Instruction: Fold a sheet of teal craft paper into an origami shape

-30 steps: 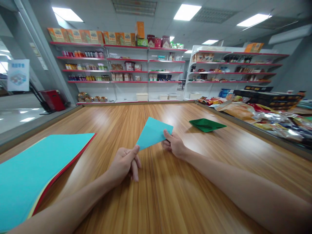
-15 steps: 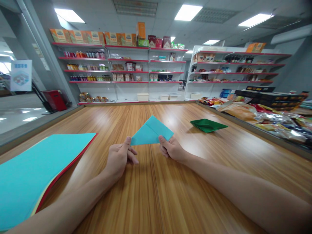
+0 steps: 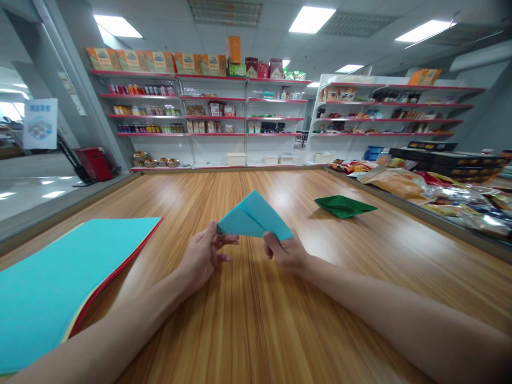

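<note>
A light-blue folded paper (image 3: pixel 253 214), roughly triangular with its point away from me, is held up over the table between both hands. My left hand (image 3: pixel 206 253) pinches its left corner between thumb and forefinger, the other fingers loosely spread below. At the lower right corner, my right hand (image 3: pixel 286 252) grips the paper with the thumb on top and fingers curled underneath. A flap shows along the fold near the middle. To the right, a dark green folded paper boat (image 3: pixel 346 206) lies on the table, apart from my hands.
A stack of coloured paper sheets (image 3: pixel 80 272), blue on top with yellow and red edges below, lies on the left of the wooden table (image 3: pixel 224 330). Packaged snacks (image 3: pixel 448 200) crowd the right, beyond the table's rim. Stocked shelves (image 3: pixel 216 117) stand behind.
The blue paper has tilted and bent, its right corner lower and its flap lifted a little. My right hand has shifted slightly right and down; my left fingers have spread under the paper.
</note>
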Motion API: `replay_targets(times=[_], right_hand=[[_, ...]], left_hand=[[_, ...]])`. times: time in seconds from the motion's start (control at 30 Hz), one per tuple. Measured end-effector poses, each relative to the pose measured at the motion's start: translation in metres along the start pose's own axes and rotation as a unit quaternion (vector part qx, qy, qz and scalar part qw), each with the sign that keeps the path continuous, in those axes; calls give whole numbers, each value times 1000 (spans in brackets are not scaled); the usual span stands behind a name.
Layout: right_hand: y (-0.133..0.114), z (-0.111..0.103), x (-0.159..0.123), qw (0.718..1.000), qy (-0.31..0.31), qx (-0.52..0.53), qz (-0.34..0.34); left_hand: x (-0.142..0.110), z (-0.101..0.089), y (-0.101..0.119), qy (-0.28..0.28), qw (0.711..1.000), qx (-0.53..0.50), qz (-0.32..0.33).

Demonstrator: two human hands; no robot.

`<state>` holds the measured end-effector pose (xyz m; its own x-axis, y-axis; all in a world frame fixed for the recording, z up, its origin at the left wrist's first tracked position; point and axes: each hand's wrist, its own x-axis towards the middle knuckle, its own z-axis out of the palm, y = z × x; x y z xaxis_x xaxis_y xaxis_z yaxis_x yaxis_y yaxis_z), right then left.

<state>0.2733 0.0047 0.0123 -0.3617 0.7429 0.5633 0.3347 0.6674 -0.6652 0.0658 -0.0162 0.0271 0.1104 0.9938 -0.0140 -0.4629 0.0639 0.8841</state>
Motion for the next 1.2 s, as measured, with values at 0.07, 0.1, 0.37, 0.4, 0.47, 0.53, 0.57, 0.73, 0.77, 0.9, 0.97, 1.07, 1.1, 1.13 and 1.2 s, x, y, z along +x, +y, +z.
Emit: replay_targets(times=[0.07,0.1,0.37,0.4,0.47,0.53,0.57,0.73,0.77,0.9,0.97,1.07,1.1,1.13,1.2], right_hand=[[-1,-6,3,988,-49,-97,-112],[-3,-10,5,976,-82,-134,-148],[-9,-14,8,945,-149,-254,-138],[-6,-13,7,947,-150,-253,-129],[1,-10,7,958,-146,-224,-99],[6,-7,8,978,-113,-166,-53],[8,-6,8,987,-87,-132,-27],[3,-4,8,998,-8,-53,35],[0,-4,7,997,-27,-63,26],[-6,1,4,988,-91,-121,-20],[-5,3,4,987,-86,-131,-17],[-1,4,5,991,-56,-124,12],[-1,4,5,991,-45,-124,17],[0,4,5,991,-37,-126,19],[0,5,5,990,-24,-134,20]], left_hand=[[2,0,1,-20,998,-48,-30],[2,-1,2,-21,996,-70,-41],[4,-2,7,13,992,-111,-51],[5,-2,6,17,992,-114,-47],[6,-2,5,29,993,-114,-26],[6,-2,2,36,994,-99,2],[6,-2,1,40,995,-88,12],[6,-3,-3,54,996,-62,28],[6,-2,-3,52,996,-59,29],[4,0,0,31,998,-58,16],[2,1,1,11,997,-73,10],[0,0,3,-16,996,-92,6],[0,0,3,-22,995,-94,7],[-1,-1,4,-28,995,-95,7],[-2,-2,4,-42,995,-95,10]])
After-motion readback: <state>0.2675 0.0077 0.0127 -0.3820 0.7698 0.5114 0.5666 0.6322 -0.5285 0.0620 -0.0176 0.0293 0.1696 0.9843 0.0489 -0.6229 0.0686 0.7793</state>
